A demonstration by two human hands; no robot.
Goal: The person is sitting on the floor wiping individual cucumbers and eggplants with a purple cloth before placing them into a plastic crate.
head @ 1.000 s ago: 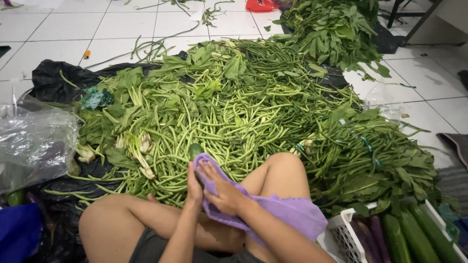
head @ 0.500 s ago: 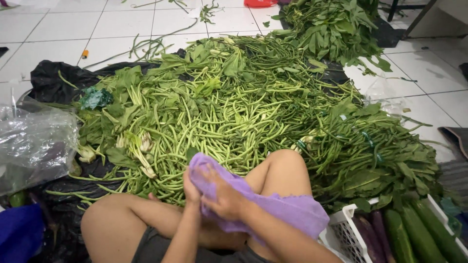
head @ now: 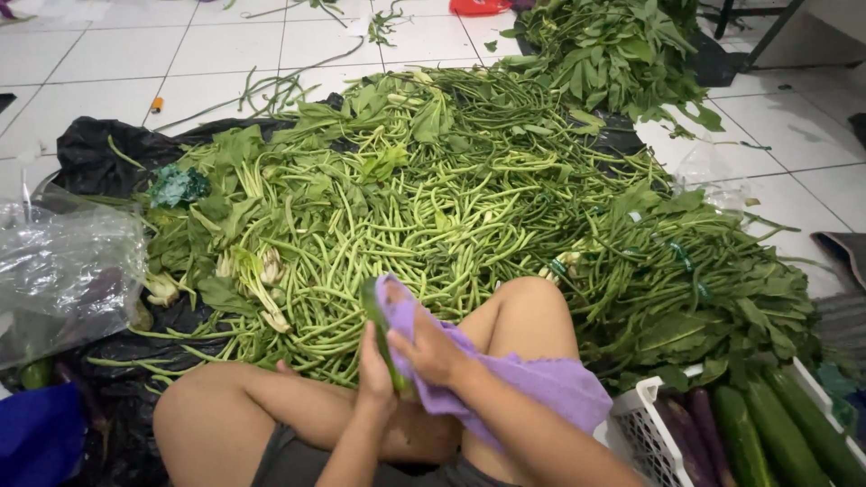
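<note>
- At the far left a crumpled clear plastic bag [head: 63, 271] lies on the tiled floor [head: 81, 63], with a blue cloth or bag [head: 36, 433] below it at the frame's corner.
- Black plastic sheeting [head: 99, 153] spreads under the produce; leafy greens with pale stems [head: 234, 252] lie along its left side.
- The middle of the floor is heaped with long beans [head: 433, 207], their pods running mostly toward the person's bare knees.
- The left hand [head: 374, 370] sits low in front of the lap, fingers curled shut around the lower end of a green cucumber [head: 377, 316].
- The cucumber stands nearly upright, tilted a little to the left; its long axis runs from the lap up toward the bean heap, and its top pokes out above both hands.
- The right hand [head: 433, 347] is just to the cucumber's right, touching it, fingers closed on a purple cloth [head: 532, 379] pressed against the cucumber's upper side.
- The cloth wraps over the cucumber's tip and trails right across the thigh. Both hands are on the cucumber; the left one carries it, the right one works the cloth along its length.
- Further right, tied bundles of dark leafy greens [head: 704, 289] lie against the beans, and another pile of leafy greens [head: 613, 54] sits at the top.
- At the lower right a white plastic basket [head: 645, 428] holds more cucumbers [head: 794, 433] and purple eggplants [head: 704, 433], well within the right arm's side.
</note>
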